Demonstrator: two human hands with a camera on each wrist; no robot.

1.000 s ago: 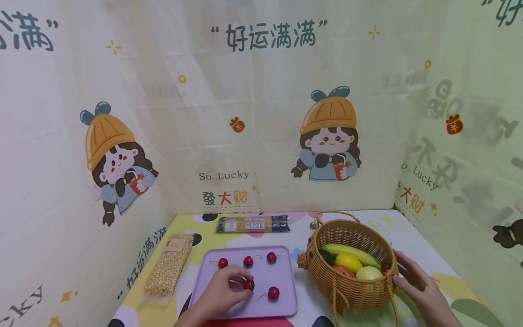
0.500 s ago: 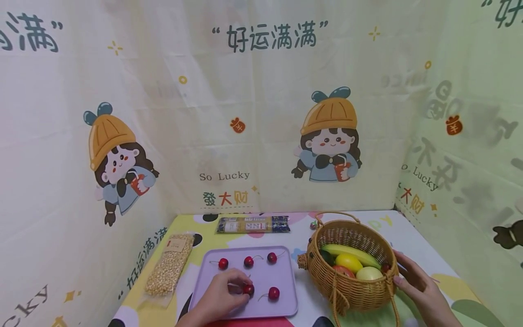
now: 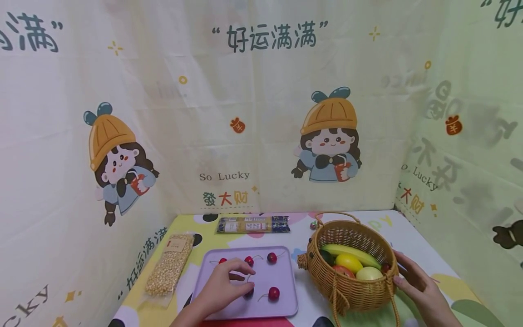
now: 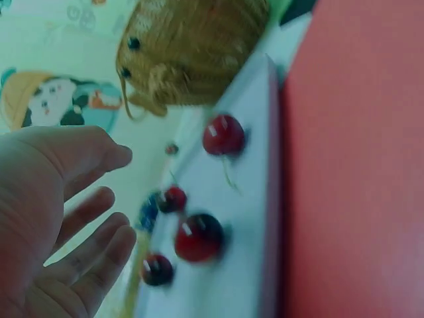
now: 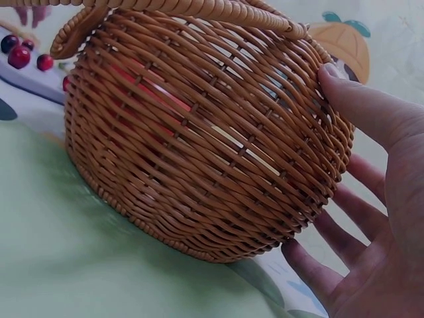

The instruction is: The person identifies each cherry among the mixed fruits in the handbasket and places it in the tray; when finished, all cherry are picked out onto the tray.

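On the purple tray [image 3: 265, 313], my left hand [image 3: 229, 284] hovers with thumb and fingers apart, holding nothing. Under its fingertips lies a dark red cherry [image 3: 249, 294], partly hidden in the head view; the left wrist view shows this cherry [image 4: 199, 237] on the tray, clear of the hand. Another cherry [image 3: 273, 293] lies to the right, with more cherries [image 3: 272, 258] in the back row. My right hand [image 3: 422, 288] rests against the right end of the wicker basket [image 3: 355, 295]; in the right wrist view its thumb and extended fingers touch the outer wall.
The basket holds a banana [image 3: 351, 255], a lemon [image 3: 348, 262], a pale green round fruit [image 3: 368, 273] and other fruit. A bag of corn kernels [image 3: 169, 265] lies left of the tray. Behind it is a noodle packet [image 3: 252, 224].
My left thumb and fingers have spread apart and lifted off the front-middle cherry, which stays on the tray. My right hand and the basket have not visibly moved.
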